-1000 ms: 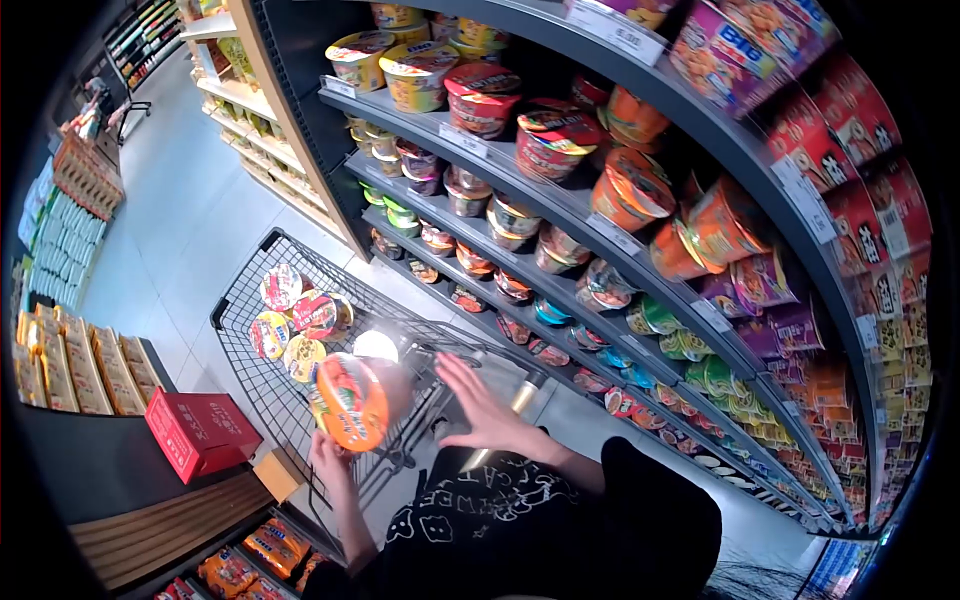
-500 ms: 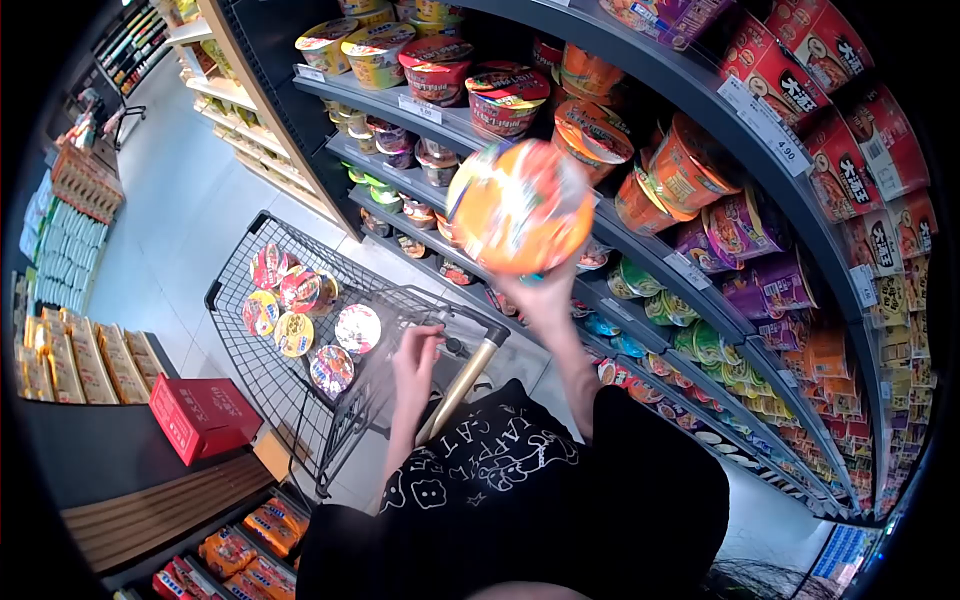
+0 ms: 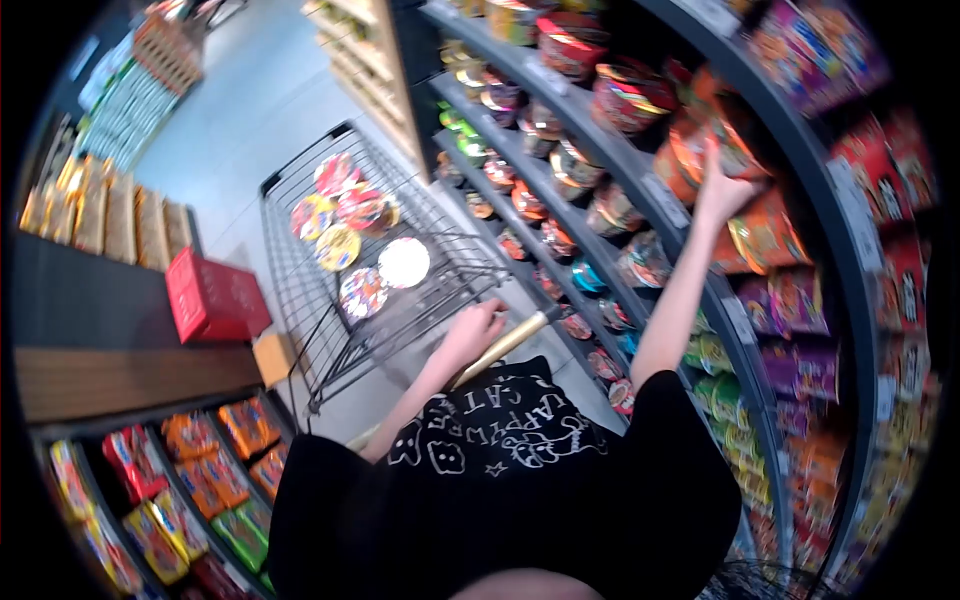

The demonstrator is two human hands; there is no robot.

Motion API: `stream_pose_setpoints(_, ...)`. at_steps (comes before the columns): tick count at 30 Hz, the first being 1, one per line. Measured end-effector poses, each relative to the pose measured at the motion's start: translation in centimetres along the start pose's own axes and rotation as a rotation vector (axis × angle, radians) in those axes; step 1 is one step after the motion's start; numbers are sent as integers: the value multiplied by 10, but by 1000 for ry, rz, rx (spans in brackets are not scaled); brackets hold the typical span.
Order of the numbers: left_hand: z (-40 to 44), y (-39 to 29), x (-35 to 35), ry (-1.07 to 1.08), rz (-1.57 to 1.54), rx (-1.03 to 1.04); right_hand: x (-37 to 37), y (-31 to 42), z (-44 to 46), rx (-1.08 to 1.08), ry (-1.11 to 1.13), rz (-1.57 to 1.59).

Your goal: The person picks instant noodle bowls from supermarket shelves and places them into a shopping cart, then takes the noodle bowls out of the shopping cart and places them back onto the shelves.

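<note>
My right hand [image 3: 725, 190] reaches into the shelf, thumb and fingers around an orange instant noodle bowl [image 3: 682, 152]. The bowl sits tilted among other noodle bowls, its far side hidden. My left hand [image 3: 472, 332] hovers beside the gold-coloured handle [image 3: 505, 348] of a shopping cart, its fingers curled in and nothing visible in them. Inside the wire cart [image 3: 290, 265] lie several noodle bowls, among them a yellow one [image 3: 338, 248] and a white-lidded one [image 3: 404, 262].
Shelves of bowls and bagged noodles curve along my right, with a grey shelf edge [image 3: 740, 325] below my right hand. A red box [image 3: 212, 295] stands left of the cart. Orange and yellow packets [image 3: 205, 480] fill a low rack at lower left.
My right hand has carried the orange noodle bowl from above the cart side to the right, onto the shelf. The view has turned right. My left hand stays near the cart handle.
</note>
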State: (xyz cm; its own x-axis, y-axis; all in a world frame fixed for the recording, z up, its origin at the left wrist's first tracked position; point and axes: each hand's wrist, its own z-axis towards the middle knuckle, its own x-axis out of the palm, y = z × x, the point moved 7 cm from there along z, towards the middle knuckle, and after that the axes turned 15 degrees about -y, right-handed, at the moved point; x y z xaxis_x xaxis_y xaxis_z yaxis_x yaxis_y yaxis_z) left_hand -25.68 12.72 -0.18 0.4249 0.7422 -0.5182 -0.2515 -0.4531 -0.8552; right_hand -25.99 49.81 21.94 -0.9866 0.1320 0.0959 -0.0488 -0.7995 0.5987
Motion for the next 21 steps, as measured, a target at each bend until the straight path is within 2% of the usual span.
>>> stream_pose_setpoints(1,0,2,1,-2,23,19,1,0,2,-124,-38,-62)
stream_pose_setpoints(3,-2,-3,-4,-24,72,34,8,-10,1,-157,33,-160)
stream_pose_setpoints(4,-1,-4,-5,-25,81,40,7,-3,-3,-85,8,-92)
stream_pose_setpoints(6,-1,-7,-9,-20,83,34,-1,19,-17,-111,-15,-151)
stream_pose_setpoints(8,0,-7,-15,-15,54,13,-13,14,-48,-71,-53,-319)
stream_pose_setpoints(9,1,-9,-20,-43,-27,30,-21,24,-70,-61,-13,-179)
stream_pose_setpoints(10,2,-11,-26,-71,-107,52,-25,49,-96,-126,88,-107)
stream_pose_setpoints(11,4,-4,-34,-110,-119,33,-27,66,-126,-15,222,-39)
stream_pose_setpoints(12,6,0,-49,-128,-113,-84,-26,72,-162,134,385,65)
stream_pose_setpoints(15,12,28,-94,-301,-114,-144,-35,92,-276,309,904,155)
stream_pose_setpoints(18,36,75,-139,-337,-124,-131,-57,122,-339,121,1303,169)
stream_pose_setpoints(20,63,143,-165,-393,-89,-142,-65,136,-350,-80,1492,87)
stream_pose_setpoints(21,78,167,-178,-406,-46,-158,-65,129,-356,-95,1501,82)
